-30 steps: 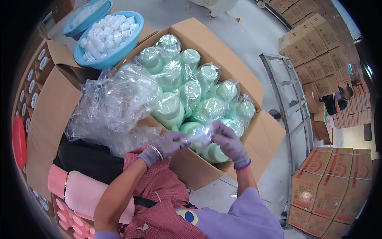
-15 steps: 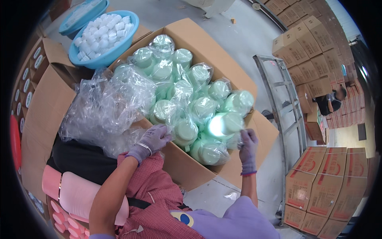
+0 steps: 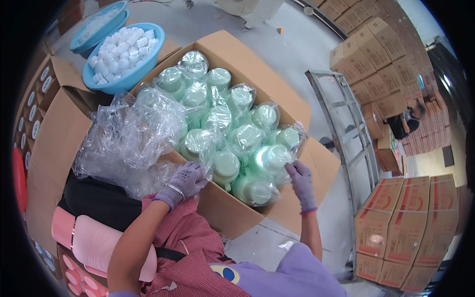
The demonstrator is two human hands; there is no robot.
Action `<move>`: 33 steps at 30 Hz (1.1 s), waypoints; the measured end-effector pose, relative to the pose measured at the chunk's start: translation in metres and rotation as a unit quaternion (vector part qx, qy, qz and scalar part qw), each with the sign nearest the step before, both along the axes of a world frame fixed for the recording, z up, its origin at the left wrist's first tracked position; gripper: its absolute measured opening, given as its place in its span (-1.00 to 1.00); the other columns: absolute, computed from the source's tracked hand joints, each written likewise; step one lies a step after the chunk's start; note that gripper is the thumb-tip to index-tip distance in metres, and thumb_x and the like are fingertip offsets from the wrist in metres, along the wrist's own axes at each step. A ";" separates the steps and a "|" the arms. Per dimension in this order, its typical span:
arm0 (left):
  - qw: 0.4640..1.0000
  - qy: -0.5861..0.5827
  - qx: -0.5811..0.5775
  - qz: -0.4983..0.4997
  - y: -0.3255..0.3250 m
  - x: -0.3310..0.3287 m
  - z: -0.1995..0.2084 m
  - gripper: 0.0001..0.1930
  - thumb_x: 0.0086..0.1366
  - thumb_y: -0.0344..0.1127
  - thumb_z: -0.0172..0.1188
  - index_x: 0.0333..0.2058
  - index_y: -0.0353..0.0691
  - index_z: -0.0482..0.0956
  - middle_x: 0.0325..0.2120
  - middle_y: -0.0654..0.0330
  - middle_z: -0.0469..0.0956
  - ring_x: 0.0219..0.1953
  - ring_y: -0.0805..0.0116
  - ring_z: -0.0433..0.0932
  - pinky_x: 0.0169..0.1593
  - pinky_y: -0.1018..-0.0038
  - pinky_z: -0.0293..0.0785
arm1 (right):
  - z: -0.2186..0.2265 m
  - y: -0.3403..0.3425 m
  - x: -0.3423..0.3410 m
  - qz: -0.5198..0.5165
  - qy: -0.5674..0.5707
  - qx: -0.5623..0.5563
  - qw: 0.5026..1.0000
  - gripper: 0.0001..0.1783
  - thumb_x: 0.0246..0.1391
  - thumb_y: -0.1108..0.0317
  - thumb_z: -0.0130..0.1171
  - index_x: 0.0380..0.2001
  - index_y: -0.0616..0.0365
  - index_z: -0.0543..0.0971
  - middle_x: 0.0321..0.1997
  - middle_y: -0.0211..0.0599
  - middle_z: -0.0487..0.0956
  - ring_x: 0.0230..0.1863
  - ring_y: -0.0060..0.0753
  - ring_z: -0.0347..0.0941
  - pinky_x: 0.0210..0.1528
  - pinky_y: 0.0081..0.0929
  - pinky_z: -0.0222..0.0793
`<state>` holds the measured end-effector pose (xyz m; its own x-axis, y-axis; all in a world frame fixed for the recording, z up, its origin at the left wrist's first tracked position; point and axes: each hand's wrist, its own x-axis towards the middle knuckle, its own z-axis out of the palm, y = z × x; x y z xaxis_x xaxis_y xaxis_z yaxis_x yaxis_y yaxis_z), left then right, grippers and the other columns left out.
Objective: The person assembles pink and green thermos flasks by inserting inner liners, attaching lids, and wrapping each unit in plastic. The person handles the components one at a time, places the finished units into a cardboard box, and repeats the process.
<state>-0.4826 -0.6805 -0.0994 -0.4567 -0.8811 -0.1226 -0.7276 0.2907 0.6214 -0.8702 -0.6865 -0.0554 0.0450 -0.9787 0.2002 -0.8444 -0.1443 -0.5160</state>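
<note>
A cardboard box (image 3: 232, 218) in front of me holds several pale green bottles standing close together in clear plastic bags. My right hand (image 3: 301, 185), in a grey-purple glove, is closed on the loose film of a clear plastic bag (image 3: 284, 174) around a bottle (image 3: 271, 157) at the box's right side. My gloved left hand (image 3: 187, 182) is curled at the near edge of the box. Its fingertips are by the film of a bagged bottle (image 3: 225, 166), and what they grip is hidden. Crumpled clear plastic bags (image 3: 128, 136) lie over the box's left part.
Blue basins (image 3: 118, 85) with white caps stand at the back left. A divided carton (image 3: 52, 138) is at the left, pink containers (image 3: 99, 242) near my left arm. On the right are a metal frame (image 3: 341, 116), stacked cartons (image 3: 401, 222) and another person (image 3: 404, 123) farther off.
The bottle by my right hand sits lower among the others, and my right hand has shifted slightly left with the bag film. My left hand has barely moved. The whole view has shifted slightly.
</note>
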 end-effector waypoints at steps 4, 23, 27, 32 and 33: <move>0.999 -0.044 -0.014 -0.017 0.014 0.007 -0.004 -0.57 0.22 -0.07 0.20 -0.01 -0.19 0.54 0.01 -0.08 0.46 0.14 -0.11 0.35 0.25 0.08 0.21 | 0.052 0.017 0.024 -0.098 -0.253 0.113 0.956 -0.76 0.18 0.26 0.13 -0.48 0.17 0.46 -0.55 -0.21 0.52 -0.49 -0.13 0.48 -0.38 -0.31 0.42; 0.998 0.039 -0.053 0.025 0.022 0.007 0.010 -0.60 0.17 -0.12 0.22 -0.12 -0.27 0.47 -0.07 -0.07 0.47 0.02 -0.08 0.43 0.15 0.10 0.32 | 0.193 0.003 0.057 -0.063 -0.597 -0.184 0.779 -0.72 0.22 0.26 0.05 -0.14 0.24 0.53 -0.35 -0.34 0.59 -0.32 -0.33 0.49 -0.24 -0.34 0.42; 0.998 0.049 -0.031 0.011 0.023 -0.021 0.020 -0.40 0.16 -0.08 0.23 0.13 -0.20 0.35 0.06 -0.03 0.42 0.13 -0.05 0.39 0.24 0.09 0.25 | 0.054 -0.006 0.052 0.130 0.225 -0.132 0.957 -0.87 0.04 0.30 0.18 -0.45 0.11 0.54 -0.39 -0.19 0.54 -0.24 -0.10 0.46 -0.11 -0.23 0.37; 0.997 0.063 -0.027 0.029 0.030 0.004 0.006 -0.32 0.17 -0.05 0.23 0.21 -0.20 0.29 0.10 -0.05 0.39 0.17 -0.07 0.36 0.27 0.09 0.21 | -0.032 0.065 0.086 0.008 0.131 0.045 0.990 -0.58 -0.03 0.06 0.36 -0.31 0.16 0.50 -0.38 -0.20 0.52 -0.28 -0.04 0.45 -0.13 -0.14 0.40; 0.999 0.030 -0.014 0.035 0.027 0.000 0.008 -0.34 0.16 -0.05 0.23 0.19 -0.20 0.31 0.09 -0.04 0.41 0.17 -0.03 0.36 0.26 0.11 0.21 | -0.033 0.067 0.084 0.001 0.150 0.035 0.988 -0.57 -0.01 0.06 0.36 -0.28 0.17 0.50 -0.42 -0.22 0.53 -0.33 -0.05 0.46 -0.17 -0.14 0.42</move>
